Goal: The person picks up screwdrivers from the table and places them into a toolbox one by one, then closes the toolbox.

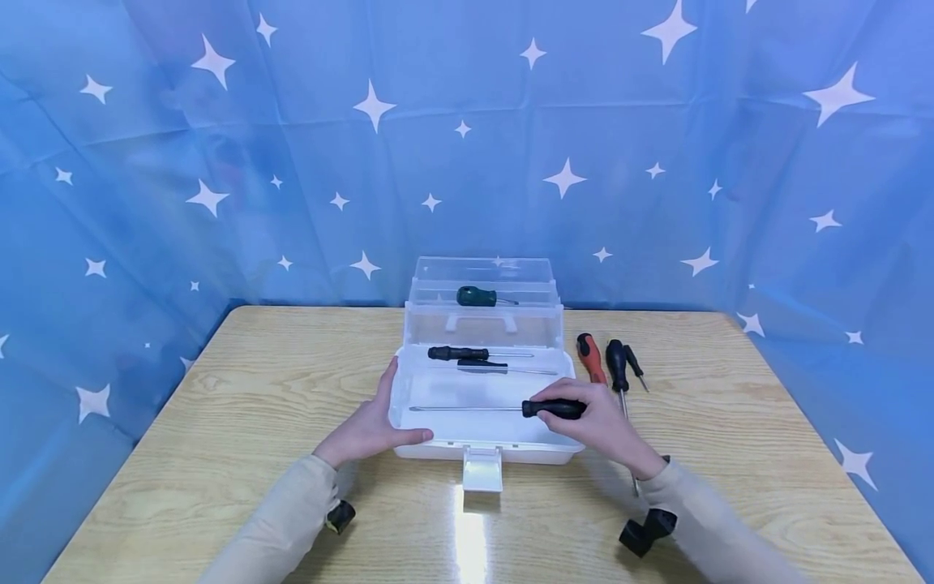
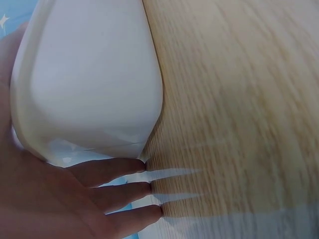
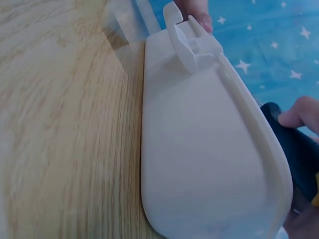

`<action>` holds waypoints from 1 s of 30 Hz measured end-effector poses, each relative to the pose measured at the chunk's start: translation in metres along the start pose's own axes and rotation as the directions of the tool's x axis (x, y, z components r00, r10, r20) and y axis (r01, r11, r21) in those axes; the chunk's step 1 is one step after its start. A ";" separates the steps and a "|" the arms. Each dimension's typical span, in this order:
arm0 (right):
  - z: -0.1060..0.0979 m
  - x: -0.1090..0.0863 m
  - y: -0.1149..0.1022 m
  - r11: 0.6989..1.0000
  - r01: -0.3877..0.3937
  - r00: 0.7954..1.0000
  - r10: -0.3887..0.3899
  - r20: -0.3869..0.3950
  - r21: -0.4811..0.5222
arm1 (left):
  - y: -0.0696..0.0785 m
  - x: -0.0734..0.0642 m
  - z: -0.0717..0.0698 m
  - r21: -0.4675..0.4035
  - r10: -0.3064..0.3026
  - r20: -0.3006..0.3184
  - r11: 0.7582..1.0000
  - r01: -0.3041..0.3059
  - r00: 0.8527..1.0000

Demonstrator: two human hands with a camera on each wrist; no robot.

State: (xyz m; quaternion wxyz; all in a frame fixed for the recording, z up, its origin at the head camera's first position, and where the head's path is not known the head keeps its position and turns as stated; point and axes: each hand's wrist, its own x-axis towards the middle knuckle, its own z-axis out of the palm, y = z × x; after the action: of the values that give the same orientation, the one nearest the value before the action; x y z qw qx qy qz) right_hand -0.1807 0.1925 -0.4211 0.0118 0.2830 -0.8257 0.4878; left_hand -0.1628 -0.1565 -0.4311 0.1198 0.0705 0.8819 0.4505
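Observation:
A white box stands with its clear lid raised at the back. My left hand rests around its front left corner, thumb on the front rim; in the left wrist view the fingers lie straight beside the wall. By its black handle, my right hand pinches a long screwdriver. Its shaft points left over the box floor; whether it touches the floor I cannot tell. Farther back inside lie a black-handled screwdriver and another. A green-handled screwdriver lies in the clear upper section.
Right of the box, on the wooden table, lie a red-and-black screwdriver, a long black screwdriver partly behind my right wrist, and a small black one. A front latch hangs open. Behind is a blue starred curtain.

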 end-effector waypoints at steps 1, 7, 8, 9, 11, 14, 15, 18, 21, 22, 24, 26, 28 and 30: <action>0.001 0.000 -0.001 1.000 -0.009 1.000 0.009 0.009 0.000 | 0.000 0.000 0.000 0.000 0.000 0.001 1.000 0.000 1.000; 0.005 0.002 -0.003 0.999 -0.020 0.999 0.021 0.033 -0.033 | 0.000 -0.001 0.000 0.009 0.003 0.002 1.000 -0.003 1.000; 0.006 0.003 -0.003 0.999 -0.015 0.999 0.017 0.032 -0.044 | 0.000 -0.001 0.000 0.006 0.006 0.002 1.000 -0.006 1.000; 0.006 0.003 -0.004 0.998 -0.013 0.999 0.015 0.032 -0.054 | 0.000 -0.001 0.000 0.003 0.007 0.002 1.000 -0.007 1.000; 0.007 0.004 -0.004 0.998 -0.012 0.999 0.015 0.039 -0.067 | 0.000 -0.001 0.000 -0.006 0.006 0.002 1.000 -0.006 1.000; 0.008 0.006 -0.006 0.996 -0.011 0.998 0.017 0.065 -0.090 | 0.000 -0.001 0.000 -0.012 0.005 -0.001 1.000 -0.005 1.000; 0.009 0.006 -0.007 0.995 -0.013 0.997 0.020 0.076 -0.099 | 0.001 -0.001 0.000 -0.013 0.004 -0.002 1.000 -0.004 1.000; 0.009 0.009 -0.008 0.990 -0.006 0.993 0.022 0.114 -0.139 | 0.000 -0.001 0.000 -0.012 0.004 -0.003 1.000 -0.004 1.000; 0.010 0.010 -0.008 0.985 -0.001 0.988 0.027 0.151 -0.173 | 0.000 -0.001 0.000 -0.008 0.006 -0.004 1.000 -0.006 1.000; 0.010 0.011 -0.008 0.983 0.001 0.986 0.029 0.163 -0.183 | 0.000 -0.001 0.000 -0.006 0.006 -0.003 1.000 -0.006 1.000; 0.010 0.012 -0.009 0.979 0.003 0.982 0.035 0.185 -0.203 | 0.000 -0.001 0.000 -0.001 0.004 -0.004 1.000 -0.004 1.000; 0.011 0.013 -0.010 0.975 0.000 0.979 0.045 0.200 -0.221 | 0.000 -0.001 0.000 -0.001 0.003 -0.005 1.000 -0.003 1.000; 0.012 0.013 -0.011 0.972 -0.007 0.976 0.057 0.212 -0.233 | -0.001 0.000 0.000 0.001 0.001 -0.005 1.000 -0.001 1.000; 0.012 0.014 -0.012 0.970 -0.020 0.973 0.075 0.220 -0.244 | -0.001 0.000 0.000 0.003 -0.001 -0.006 1.000 0.001 1.000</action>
State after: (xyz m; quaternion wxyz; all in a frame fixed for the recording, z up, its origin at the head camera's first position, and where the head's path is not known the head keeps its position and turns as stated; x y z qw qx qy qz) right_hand -0.1841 0.1717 -0.4138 -0.0606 0.3137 -0.8811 0.3487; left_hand -0.1625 -0.1570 -0.4317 0.1172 0.0687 0.8831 0.4491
